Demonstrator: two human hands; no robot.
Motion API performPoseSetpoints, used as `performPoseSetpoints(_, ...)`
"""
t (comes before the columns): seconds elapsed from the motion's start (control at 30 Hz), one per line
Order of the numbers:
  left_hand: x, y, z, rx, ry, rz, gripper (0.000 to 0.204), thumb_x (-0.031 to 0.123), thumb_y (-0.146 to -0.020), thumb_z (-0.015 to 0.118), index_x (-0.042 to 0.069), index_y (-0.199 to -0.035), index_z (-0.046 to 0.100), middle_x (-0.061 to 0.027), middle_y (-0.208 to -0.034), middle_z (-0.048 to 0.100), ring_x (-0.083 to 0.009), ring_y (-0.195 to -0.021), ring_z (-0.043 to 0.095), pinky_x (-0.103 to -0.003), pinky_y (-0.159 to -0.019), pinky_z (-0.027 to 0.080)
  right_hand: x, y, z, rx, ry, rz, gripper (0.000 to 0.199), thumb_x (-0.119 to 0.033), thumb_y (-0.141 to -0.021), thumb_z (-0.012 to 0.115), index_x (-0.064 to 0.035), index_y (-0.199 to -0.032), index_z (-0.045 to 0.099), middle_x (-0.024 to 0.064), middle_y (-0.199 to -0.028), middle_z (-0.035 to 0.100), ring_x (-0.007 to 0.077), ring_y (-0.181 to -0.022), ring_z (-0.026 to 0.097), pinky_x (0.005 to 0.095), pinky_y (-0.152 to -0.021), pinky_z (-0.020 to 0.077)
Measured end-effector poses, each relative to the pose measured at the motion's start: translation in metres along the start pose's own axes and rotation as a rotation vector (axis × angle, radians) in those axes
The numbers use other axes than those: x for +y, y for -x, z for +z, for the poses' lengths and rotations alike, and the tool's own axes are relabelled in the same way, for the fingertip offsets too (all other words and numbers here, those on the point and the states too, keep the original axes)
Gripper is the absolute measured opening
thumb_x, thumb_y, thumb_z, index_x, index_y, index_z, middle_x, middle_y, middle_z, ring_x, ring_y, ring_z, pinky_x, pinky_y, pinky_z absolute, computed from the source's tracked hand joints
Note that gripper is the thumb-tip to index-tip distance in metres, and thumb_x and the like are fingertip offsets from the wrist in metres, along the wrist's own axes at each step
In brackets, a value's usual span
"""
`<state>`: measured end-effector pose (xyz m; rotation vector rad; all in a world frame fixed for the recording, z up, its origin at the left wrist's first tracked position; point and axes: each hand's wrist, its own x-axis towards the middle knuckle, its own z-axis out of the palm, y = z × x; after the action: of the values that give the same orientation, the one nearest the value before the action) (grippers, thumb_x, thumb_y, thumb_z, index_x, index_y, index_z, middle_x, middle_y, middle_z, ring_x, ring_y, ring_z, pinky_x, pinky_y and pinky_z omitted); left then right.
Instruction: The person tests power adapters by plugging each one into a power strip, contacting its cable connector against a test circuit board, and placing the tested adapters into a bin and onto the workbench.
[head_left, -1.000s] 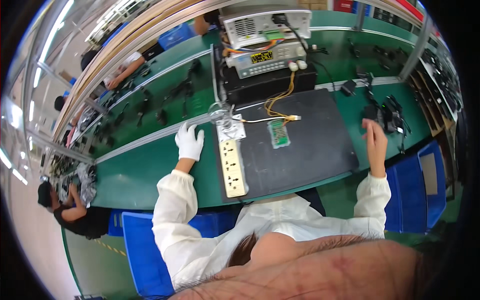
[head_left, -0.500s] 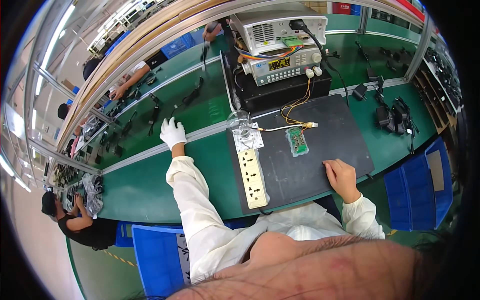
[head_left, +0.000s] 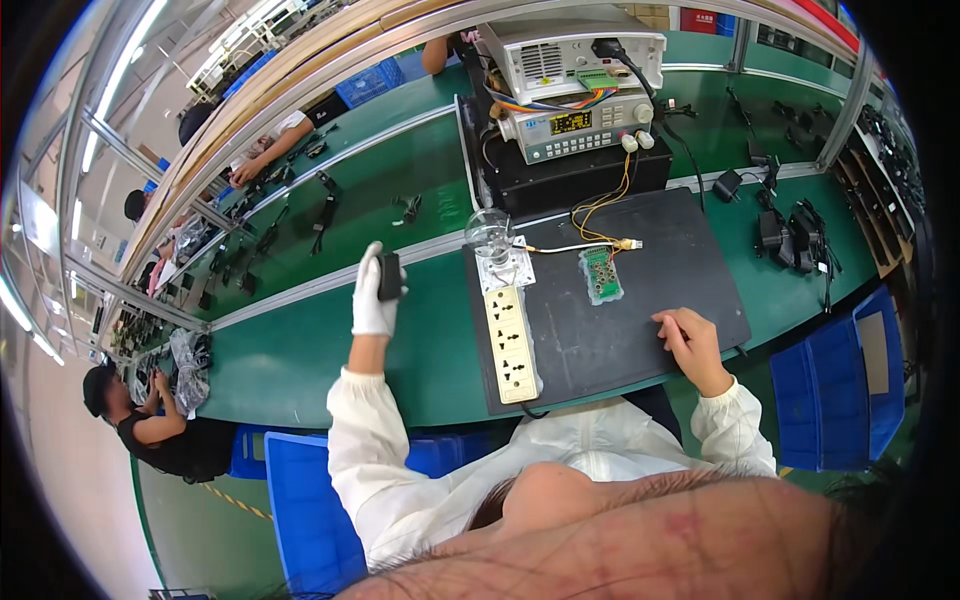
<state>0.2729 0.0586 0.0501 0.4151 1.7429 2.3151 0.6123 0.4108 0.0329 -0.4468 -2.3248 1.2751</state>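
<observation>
- Taking the flat, matte black rectangular mat (head_left: 630, 340) as the clock's centre, the smooth green bench (head_left: 270, 360) runs out at nine o'clock, bounded by a straight silver metal rail (head_left: 420, 248) beyond and the near edge below.
- At twelve, a black box (head_left: 590, 180) under stacked grey-white boxy instruments (head_left: 580, 125) bounds the mat's far side.
- At half past two, black plastic adapters with coiled cables (head_left: 790, 235) crowd the bench; at four, a blue plastic bin (head_left: 830, 385) stands past its edge.
- The white-gloved left hand (head_left: 370, 300) is raised at nine o'clock, fingers pointing toward twelve and clamped on a small black block with squared edges (head_left: 389, 277), over the green surface.
- The bare right hand (head_left: 692, 350) is at four on the mat, fingers loosely bent, tips slightly apart; whether it touches the mat, I cannot tell.
- A cream, long socket strip (head_left: 510, 345) lies along the mat's nine-o'clock side; a small green circuit board (head_left: 602, 275) lies near the centre.
- At ten, a clear, rounded glass bulb (head_left: 489, 235) sits by a white plate (head_left: 510, 270).
</observation>
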Motion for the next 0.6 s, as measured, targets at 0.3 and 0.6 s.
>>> performPoseSetpoints(0.3, 0.061, 0.143, 0.119, -0.706, 0.217, 0.158, 0.03, 0.039, -0.105, 0.043, 0.01, -0.111, 0.05, -0.0163, -0.094, 0.052, -0.0266, -0.078, 0.056, -0.039, -0.07, 0.048, -0.036, -0.005, 0.066, -0.271, -0.516, -0.392, 0.094, -0.009, -0.08, 0.078, -0.0067, -0.154, 0.021, 0.0184, -0.141, 0.047, 0.028, -0.125, 0.052, 0.0393, -0.104, 0.0425)
performPoseSetpoints(0.6, 0.048, 0.13, 0.135, -0.654, 0.342, 0.081, 0.032, 0.042, -0.104, 0.041, 0.013, -0.106, 0.055, -0.0134, -0.079, 0.049, -0.0237, -0.06, 0.049, -0.037, -0.056, 0.04, -0.043, 0.021, 0.083, -1.092, -0.968, 0.189, 0.063, -0.014, -0.094, 0.066, -0.0058, -0.149, 0.035, 0.0061, -0.098, 0.063, 0.0162, -0.092, 0.063, 0.0312, -0.082, 0.0505)
